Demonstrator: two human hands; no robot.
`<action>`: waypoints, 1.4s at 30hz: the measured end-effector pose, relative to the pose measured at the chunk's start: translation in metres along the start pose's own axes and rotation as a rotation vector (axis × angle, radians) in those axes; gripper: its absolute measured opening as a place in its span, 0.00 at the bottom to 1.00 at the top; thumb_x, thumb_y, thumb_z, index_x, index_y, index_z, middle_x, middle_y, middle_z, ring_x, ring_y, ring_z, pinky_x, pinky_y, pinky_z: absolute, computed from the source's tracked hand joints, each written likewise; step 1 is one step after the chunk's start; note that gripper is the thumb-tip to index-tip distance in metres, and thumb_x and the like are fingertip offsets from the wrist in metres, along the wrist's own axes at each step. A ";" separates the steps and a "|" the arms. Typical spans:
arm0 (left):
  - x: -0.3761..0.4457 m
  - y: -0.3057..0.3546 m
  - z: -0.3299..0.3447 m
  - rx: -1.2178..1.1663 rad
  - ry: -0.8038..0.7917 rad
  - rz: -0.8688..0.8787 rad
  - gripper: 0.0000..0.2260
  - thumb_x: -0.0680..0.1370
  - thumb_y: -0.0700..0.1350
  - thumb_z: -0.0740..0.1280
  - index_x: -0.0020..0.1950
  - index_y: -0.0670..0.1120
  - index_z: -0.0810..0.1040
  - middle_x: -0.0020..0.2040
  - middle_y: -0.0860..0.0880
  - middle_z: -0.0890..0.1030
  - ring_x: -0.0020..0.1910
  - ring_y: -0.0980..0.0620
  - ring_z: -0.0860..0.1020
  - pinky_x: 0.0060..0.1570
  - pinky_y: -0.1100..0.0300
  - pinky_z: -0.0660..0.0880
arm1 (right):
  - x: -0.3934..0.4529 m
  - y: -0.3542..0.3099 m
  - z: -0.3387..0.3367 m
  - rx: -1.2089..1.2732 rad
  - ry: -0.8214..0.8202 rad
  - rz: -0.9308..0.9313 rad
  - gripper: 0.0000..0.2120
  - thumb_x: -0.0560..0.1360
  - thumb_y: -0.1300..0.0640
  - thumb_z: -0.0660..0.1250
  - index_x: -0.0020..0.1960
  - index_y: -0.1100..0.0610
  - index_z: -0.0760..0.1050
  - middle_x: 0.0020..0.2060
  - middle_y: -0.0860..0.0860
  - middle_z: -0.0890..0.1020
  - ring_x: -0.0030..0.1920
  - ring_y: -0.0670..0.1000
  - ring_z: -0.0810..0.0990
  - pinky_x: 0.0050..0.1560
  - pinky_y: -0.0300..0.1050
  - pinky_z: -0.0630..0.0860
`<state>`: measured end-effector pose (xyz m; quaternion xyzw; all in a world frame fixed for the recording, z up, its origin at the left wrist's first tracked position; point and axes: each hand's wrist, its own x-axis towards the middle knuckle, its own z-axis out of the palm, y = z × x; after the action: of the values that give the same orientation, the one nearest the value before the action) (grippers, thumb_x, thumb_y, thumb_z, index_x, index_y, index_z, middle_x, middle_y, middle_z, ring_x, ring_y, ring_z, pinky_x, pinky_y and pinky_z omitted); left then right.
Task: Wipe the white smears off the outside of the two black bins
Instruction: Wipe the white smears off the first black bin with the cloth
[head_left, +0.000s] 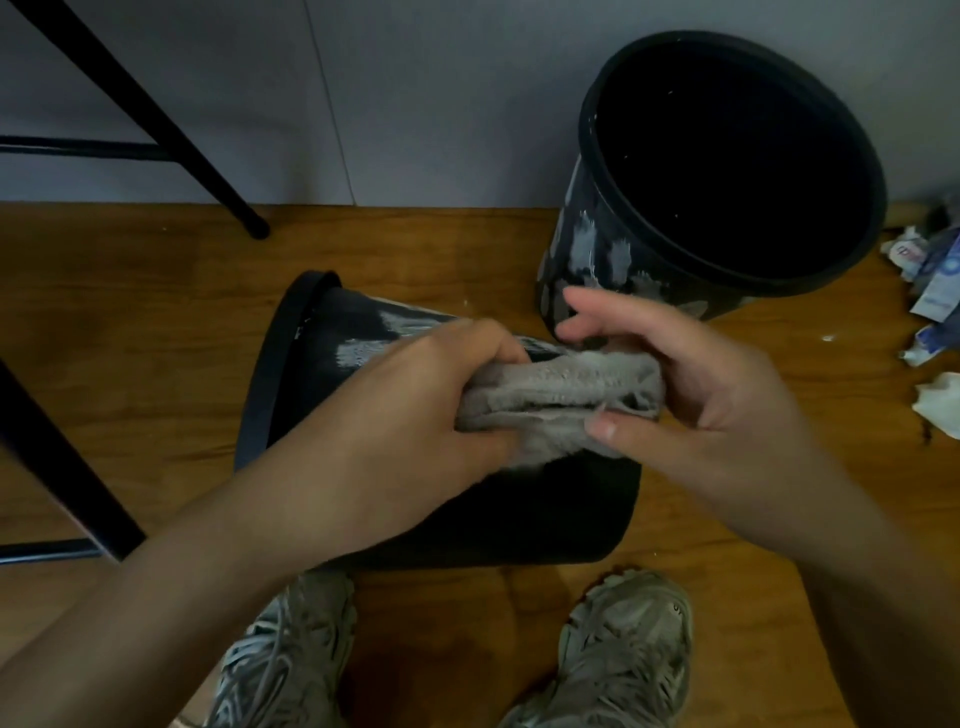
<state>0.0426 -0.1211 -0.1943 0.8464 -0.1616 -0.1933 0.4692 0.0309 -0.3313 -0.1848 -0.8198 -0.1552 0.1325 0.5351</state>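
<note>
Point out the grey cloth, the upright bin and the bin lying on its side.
grey cloth (558, 387), head view, middle of the folded bundle.
upright bin (605, 249), head view, smeared outer wall.
bin lying on its side (519, 514), head view, bare black wall near its base.

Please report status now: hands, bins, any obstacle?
Left hand and right hand both grip grey cloth. Lying bin and upright bin still smeared. Nothing blocking.

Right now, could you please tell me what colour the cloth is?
Grey; the cloth shows best in the head view, held in both hands.
</note>
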 end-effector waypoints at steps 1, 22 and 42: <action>0.003 -0.002 0.001 0.124 0.079 0.082 0.10 0.71 0.47 0.70 0.49 0.56 0.74 0.44 0.58 0.77 0.43 0.60 0.76 0.40 0.57 0.76 | 0.001 0.002 -0.002 -0.123 -0.018 0.004 0.29 0.73 0.64 0.69 0.67 0.41 0.70 0.56 0.37 0.77 0.60 0.40 0.76 0.54 0.32 0.75; -0.001 -0.015 0.030 0.600 -0.047 0.320 0.22 0.74 0.43 0.51 0.59 0.47 0.79 0.56 0.52 0.79 0.56 0.53 0.75 0.49 0.59 0.78 | 0.000 0.051 0.026 -0.761 0.286 -0.112 0.14 0.78 0.49 0.61 0.52 0.59 0.78 0.51 0.52 0.76 0.51 0.50 0.73 0.50 0.41 0.69; -0.005 -0.084 -0.032 0.252 0.520 -0.354 0.25 0.80 0.54 0.60 0.76 0.52 0.58 0.73 0.47 0.65 0.70 0.46 0.66 0.63 0.50 0.65 | -0.013 0.078 0.051 -0.618 0.235 -0.215 0.22 0.70 0.65 0.57 0.60 0.60 0.80 0.59 0.55 0.78 0.65 0.57 0.73 0.66 0.59 0.68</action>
<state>0.0619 -0.0526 -0.2499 0.9336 0.0902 -0.0277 0.3456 0.0079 -0.3238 -0.2753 -0.9318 -0.2107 -0.0730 0.2864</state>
